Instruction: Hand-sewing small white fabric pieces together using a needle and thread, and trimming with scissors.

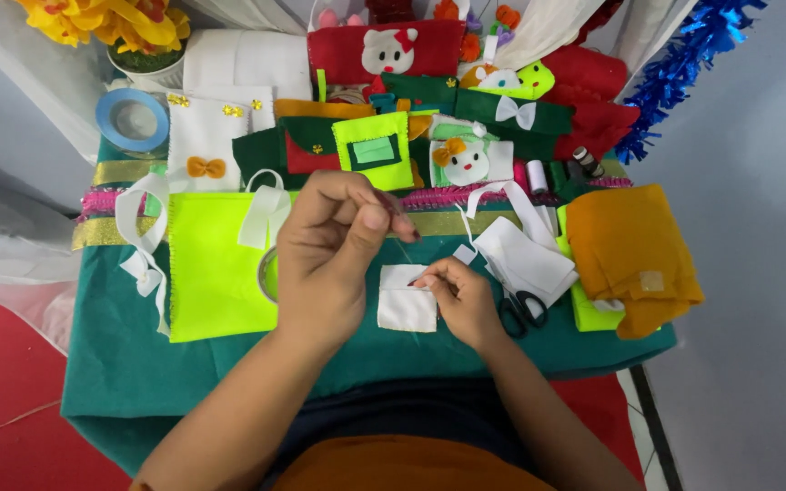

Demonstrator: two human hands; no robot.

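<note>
A small white square of matt felt (407,309) lies on the soft, matt teal felt cloth (120,364) at centre frame. Left of it, neon-yellow felt (211,273) looks fuzzy, its white ribbon (138,227) satiny. Upper right, blue foil tinsel (684,64) glitters.

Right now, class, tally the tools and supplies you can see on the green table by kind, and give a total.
Scissors: 1
Roll of blue tape: 1
Neon yellow-green felt bag: 1
Mustard-orange folded cloth: 1
Small white felt square under the right hand: 1
Total: 5
</note>
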